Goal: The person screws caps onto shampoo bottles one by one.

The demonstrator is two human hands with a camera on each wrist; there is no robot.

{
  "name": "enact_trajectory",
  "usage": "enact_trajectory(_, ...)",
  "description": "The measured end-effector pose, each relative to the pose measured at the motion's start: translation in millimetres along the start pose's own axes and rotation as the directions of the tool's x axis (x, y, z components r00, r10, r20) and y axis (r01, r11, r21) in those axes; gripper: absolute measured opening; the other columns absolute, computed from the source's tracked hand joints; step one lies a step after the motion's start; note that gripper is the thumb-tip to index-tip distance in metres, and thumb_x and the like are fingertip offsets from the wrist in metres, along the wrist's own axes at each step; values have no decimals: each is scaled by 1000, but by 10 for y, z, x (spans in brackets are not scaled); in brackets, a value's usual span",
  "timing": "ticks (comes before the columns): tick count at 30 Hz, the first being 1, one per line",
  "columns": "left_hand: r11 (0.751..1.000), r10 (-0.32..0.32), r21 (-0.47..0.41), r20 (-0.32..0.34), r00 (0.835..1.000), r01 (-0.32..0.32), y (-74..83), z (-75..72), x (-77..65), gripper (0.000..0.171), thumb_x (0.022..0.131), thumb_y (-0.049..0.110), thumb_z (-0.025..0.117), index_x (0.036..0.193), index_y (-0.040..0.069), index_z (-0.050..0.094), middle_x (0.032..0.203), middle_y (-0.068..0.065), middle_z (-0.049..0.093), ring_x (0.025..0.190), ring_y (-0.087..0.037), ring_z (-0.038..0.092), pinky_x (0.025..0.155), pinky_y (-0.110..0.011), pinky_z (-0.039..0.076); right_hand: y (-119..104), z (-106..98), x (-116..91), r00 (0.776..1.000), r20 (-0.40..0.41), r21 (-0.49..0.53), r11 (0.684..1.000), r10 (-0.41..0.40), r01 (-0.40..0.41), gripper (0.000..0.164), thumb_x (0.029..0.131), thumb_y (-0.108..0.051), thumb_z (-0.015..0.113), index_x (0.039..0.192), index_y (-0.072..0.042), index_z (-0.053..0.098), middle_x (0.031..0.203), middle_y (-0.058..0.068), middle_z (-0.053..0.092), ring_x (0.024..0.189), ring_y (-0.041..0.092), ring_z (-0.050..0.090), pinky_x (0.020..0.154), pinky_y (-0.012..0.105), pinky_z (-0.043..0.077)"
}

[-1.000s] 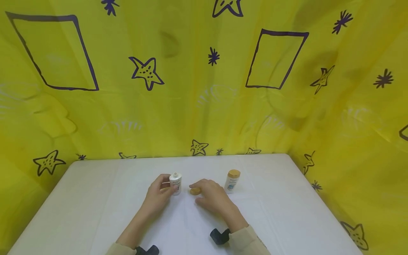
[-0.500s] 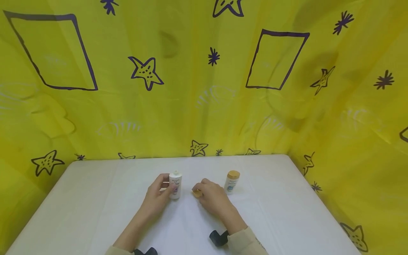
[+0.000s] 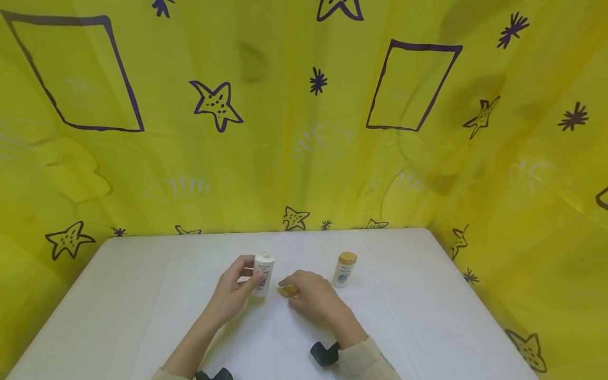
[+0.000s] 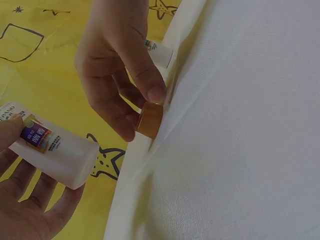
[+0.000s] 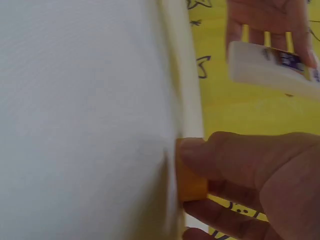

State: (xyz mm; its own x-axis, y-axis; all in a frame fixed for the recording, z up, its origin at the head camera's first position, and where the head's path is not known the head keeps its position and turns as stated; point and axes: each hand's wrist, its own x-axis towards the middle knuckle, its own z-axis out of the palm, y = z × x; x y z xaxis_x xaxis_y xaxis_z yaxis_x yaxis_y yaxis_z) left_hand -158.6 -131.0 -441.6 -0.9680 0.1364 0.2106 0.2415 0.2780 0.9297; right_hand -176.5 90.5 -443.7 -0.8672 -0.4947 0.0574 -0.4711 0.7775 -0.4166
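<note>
Left hand (image 3: 233, 289) grips the bottle (image 3: 264, 270) round its body, thumb in front; I read it as roughly upright, base off the table (image 3: 404, 311). It's white, smooth, flattish, narrow bare neck on top, small print, purple-and-gold patch on the front (clearest for me in the left wrist view). Right hand (image 3: 312, 295) pinches the cap (image 3: 288, 291), short and orange-brown, just beside the bottle; I can't tell if it touches the table. Second bottle (image 3: 344, 270), white, same-coloured cap on, stands beyond the right hand.
</note>
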Motion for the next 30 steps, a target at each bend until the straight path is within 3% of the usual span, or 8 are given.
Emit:
enact_trajectory(5,1000,-6,-1,8,1000,6,13,0,-26,29,97,17,66,124,10,58,123,-8,65,108,-23,62,91,-31,55,21,-2,-10,999,-50,13,1000,7,-6,19,90,-19,74,108,-25,75,99,-10,70,92,11,65,83,34,54)
enact_trajectory(10,1000,-6,-6,30,1000,6,40,2,-42,30,98,21,65,125,11,59,122,-7,65,107,-22,62,90,-28,55,49,-170,-54,987,-157,157,987,-19,43,22,90,-17,74,111,-21,73,105,-10,71,92,10,65,78,29,55)
enact_trajectory(15,1000,19,23,77,997,-21,74,5,-44,31,99,26,63,127,12,59,119,-6,66,105,-21,62,86,-27,55,-5,-419,-132,952,-305,351,926,-28,139,26,88,-11,75,114,-16,70,108,-6,71,92,12,67,73,27,57)
enact_trajectory(19,998,55,30,147,988,-60,105,18,-45,29,100,25,62,127,14,59,117,-4,67,104,-21,62,85,-28,56,-59,-554,-185,923,-384,466,863,0,194,26,89,-15,76,114,-17,69,111,-5,71,95,13,68,76,29,57)
enact_trajectory(24,991,124,24,244,962,-134,139,38,-57,27,101,26,60,126,16,58,115,-1,67,102,-23,63,84,-31,57,-122,-617,-217,913,-405,509,820,-40,262,21,89,-16,76,108,-20,68,107,-6,71,95,13,67,77,30,57)
enact_trajectory(30,981,174,33,280,944,-191,165,47,-77,26,101,25,60,125,16,59,111,1,67,97,-25,63,82,-34,57,-155,-611,-222,916,-385,489,818,-110,304,18,89,-14,76,105,-18,69,105,-5,72,92,12,68,74,31,57)
